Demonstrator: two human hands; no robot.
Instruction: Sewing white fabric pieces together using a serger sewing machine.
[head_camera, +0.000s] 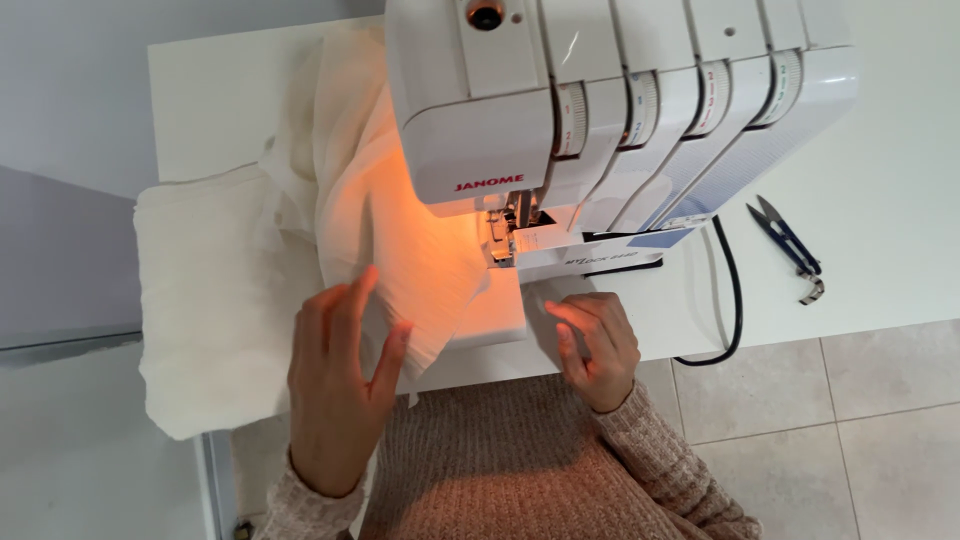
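So here's the setup: a white overlock sewing machine (600, 110) sits at 12 o'clock on a white surface (890, 230), with its little work light throwing an orange glow over the needle area (505, 225) dead centre.

The cream crinkled fabric (400, 260) runs from about 11 o'clock, behind the machine's left side, down under the presser foot, and a big bunch of it spills off the surface edge toward 9 o'clock. The lit part of the fabric lies flat on the machine bed, just in front of the needles.

The left hand (335, 385) is at about 7 o'clock, palm down, fingers spread and lying flat on the near edge of the fabric, pressing it rather than pinching it. The right hand (595, 345) is at 6 o'clock, just right of the machine bed, fingers loosely curled together with the tips resting on the surface beside the fabric's edge; it isn't gripping anything that I can see.

Off at 3 o'clock, well apart from both hands, there's a pair of blue-handled thread snips (790, 245) lying on the surface, and a black cable (730, 300) loops down from the machine over the surface edge. Both sleeves are a beige-pink knit sweater (520, 460), and the floor is pale tile (850, 430) at 4 o'clock.
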